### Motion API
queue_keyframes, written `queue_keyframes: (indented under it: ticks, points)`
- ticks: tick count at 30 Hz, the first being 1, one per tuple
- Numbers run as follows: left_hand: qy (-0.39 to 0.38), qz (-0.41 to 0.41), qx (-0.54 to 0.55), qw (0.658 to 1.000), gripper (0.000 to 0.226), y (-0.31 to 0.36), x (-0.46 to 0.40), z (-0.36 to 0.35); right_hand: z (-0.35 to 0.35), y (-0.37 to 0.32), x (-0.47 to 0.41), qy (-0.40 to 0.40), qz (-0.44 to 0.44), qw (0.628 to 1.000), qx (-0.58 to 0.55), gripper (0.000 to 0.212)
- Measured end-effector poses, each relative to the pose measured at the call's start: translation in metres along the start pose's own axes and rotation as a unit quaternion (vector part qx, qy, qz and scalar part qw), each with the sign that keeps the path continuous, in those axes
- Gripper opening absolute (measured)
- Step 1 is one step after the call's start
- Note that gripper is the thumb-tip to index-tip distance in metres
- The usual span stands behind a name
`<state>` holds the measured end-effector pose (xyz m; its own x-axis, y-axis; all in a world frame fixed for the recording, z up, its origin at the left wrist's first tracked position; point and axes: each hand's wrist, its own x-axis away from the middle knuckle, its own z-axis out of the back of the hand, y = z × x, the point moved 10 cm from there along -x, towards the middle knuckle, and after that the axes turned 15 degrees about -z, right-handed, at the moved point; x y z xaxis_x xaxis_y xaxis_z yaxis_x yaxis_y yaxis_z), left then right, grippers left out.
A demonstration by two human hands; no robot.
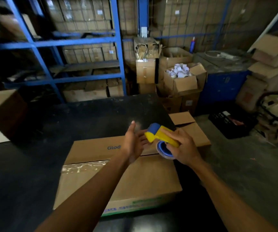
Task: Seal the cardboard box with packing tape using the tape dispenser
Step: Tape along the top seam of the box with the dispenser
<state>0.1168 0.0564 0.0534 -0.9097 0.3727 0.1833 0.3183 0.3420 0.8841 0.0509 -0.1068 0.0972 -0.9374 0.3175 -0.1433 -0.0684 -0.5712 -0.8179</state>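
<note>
Warehouse shelving and stacked cartons surround a dark counter, above which the right hand grips the yellow-and-blue tape dispenser while the left hand, fingers spread, touches its front end. Beneath both hands lies the cardboard box, flaps closed, on the counter. Clear tape covers the left part of the centre seam; judged from this, the right part remains to be sealed.

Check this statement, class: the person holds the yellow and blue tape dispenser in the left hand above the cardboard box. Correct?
Wrong hand. In the head view the right hand holds the tape dispenser above the cardboard box; the left hand is open beside it.
</note>
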Motion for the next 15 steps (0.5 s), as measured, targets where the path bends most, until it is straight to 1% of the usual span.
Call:
queue_keyframes:
  ticks: [1,5,7,9,10,13,15]
  points:
    - [-0.004,-0.001,0.011,1.000,0.070,0.011,0.009,0.009,-0.013,-0.016,0.004,-0.009,0.026,0.999,0.034,0.059]
    - [0.017,-0.008,0.032,0.999,0.062,0.042,0.036,0.061,-0.060,-0.057,0.018,-0.036,0.070,0.995,0.056,0.059]
    - [0.053,-0.008,0.055,0.997,0.048,0.053,0.053,0.090,-0.083,-0.074,0.022,-0.042,0.082,0.995,0.050,0.058]
    - [0.083,-0.001,0.072,0.994,0.036,0.061,0.065,0.114,-0.105,-0.094,0.025,-0.051,0.095,0.994,0.018,0.056]
    - [0.104,0.007,0.067,0.992,0.031,0.065,0.070,0.127,-0.118,-0.104,0.025,-0.060,0.102,0.993,0.012,0.056]
    - [0.209,0.020,0.033,0.977,0.022,0.074,0.079,0.181,-0.156,-0.131,0.025,-0.104,0.118,0.987,0.024,0.057]
    - [0.282,-0.003,0.014,0.959,0.021,0.081,0.081,0.217,-0.179,-0.149,0.024,-0.129,0.131,0.982,0.044,0.059]
